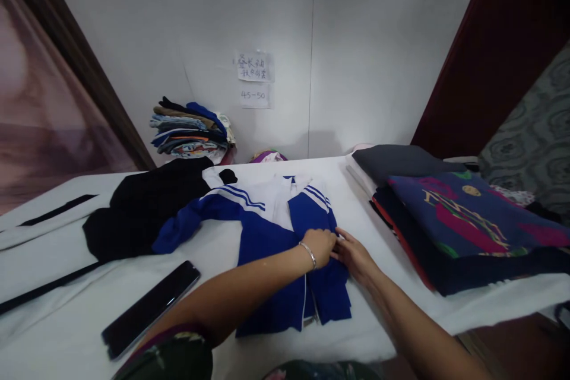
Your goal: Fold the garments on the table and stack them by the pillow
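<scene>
A blue and white zip jacket (271,273) with striped shoulders lies on the white-covered table. One sleeve stretches out to the left, while its right side is folded inward over the front. My left hand (319,244), wearing a silver bracelet at the wrist, is closed on the cloth of the folded right side. Beside it, my right hand (352,254) pinches the jacket's right edge between thumb and fingers. The two hands meet at the fingertips, so part of the grip is hidden.
A black garment (146,202) lies left of the jacket, touching its sleeve. A phone (151,309) rests near the front left. Folded clothes (472,214) are stacked on the right. Another clothes pile (191,130) stands behind the table, by the wall with paper signs (255,68).
</scene>
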### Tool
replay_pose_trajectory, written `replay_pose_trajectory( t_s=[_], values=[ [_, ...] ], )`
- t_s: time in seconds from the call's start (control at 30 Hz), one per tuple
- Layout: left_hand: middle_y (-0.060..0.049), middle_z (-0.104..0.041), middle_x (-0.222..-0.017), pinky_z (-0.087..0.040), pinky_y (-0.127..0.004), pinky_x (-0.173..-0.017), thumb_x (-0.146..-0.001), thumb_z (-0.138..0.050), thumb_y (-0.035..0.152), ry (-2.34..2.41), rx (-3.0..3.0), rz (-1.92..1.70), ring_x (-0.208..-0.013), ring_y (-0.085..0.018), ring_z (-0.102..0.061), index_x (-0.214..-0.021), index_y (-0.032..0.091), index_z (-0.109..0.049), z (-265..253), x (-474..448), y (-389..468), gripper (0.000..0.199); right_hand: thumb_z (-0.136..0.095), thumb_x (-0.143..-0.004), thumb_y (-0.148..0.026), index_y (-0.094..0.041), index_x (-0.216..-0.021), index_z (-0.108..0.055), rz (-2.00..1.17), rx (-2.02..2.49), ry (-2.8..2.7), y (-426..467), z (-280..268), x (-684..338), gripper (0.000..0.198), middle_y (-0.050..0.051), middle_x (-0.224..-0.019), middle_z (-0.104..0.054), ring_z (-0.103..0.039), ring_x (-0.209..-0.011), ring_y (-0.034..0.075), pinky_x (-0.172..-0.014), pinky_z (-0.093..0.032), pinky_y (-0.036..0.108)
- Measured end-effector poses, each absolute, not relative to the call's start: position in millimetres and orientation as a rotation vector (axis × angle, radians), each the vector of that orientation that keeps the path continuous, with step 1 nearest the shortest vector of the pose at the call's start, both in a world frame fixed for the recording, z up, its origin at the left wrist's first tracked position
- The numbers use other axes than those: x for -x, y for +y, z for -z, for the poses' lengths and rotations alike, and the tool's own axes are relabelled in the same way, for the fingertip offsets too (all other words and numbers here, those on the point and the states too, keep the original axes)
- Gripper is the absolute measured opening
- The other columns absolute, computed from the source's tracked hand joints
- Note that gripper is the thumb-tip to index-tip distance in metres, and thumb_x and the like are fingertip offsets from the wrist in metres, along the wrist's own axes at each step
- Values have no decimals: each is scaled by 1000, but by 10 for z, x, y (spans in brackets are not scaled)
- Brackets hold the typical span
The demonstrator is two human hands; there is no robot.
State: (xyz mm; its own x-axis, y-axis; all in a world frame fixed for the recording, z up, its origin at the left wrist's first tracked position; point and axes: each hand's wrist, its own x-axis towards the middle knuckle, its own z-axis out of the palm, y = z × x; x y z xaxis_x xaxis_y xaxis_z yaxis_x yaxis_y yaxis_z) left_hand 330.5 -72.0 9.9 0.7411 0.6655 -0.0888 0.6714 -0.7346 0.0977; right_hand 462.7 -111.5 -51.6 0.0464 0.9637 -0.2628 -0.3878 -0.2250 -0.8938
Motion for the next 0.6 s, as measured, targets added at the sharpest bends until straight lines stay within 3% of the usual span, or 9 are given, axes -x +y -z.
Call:
replay_pose_trajectory(
  t_s=[0.23, 0.37, 0.47, 0.6],
  values=[
    [-13, -63, -111, -51, -41, -81, -86, -46, 30, 1182, -2766, -72, -101, -29, -62, -107, 15, -62, -56, -3253, -816, 30, -65, -73, -30, -24, -135, -45, -1495, 1139, -743, -1106, 473, -4649, 65, 4, -90, -67, -66, -83, 20, -78, -55, 40],
    [-10, -66, -108, -51, -39, -83, -84, -49, 52, 1248, -2524, -135, -99, -28, -63, -108, 19, -62, -122, -3250, -820, 43, -64, -72, -32, -23, -134, -47, -1442, 1235, -795, -1094, 465, -4663, 65, 0, -77, -64, -62, -65, 17, -63, -53, 32],
    [-8, -66, -114, -48, -36, -91, -89, -43, 49, 1252, -2442, -318, -106, -24, -61, -111, 20, -62, -75, -3179, -793, 40, -63, -69, -28, -24, -134, -47, -1445, 1241, -823, -1093, 490, -4725, 67, 4, -93, -67, -65, -74, 18, -64, -53, 31],
    [-11, -49, -140, -32, -45, -109, -90, -44, 45, 1232, -2510, -408, -133, -26, -40, -125, 19, -55, 130, -3062, -819, 45, -61, -69, -27, -24, -132, -50, -1249, 1335, -1018, -991, 540, -4858, 65, 9, -131, -57, -58, -113, 26, -86, -52, 41]
  ],
)
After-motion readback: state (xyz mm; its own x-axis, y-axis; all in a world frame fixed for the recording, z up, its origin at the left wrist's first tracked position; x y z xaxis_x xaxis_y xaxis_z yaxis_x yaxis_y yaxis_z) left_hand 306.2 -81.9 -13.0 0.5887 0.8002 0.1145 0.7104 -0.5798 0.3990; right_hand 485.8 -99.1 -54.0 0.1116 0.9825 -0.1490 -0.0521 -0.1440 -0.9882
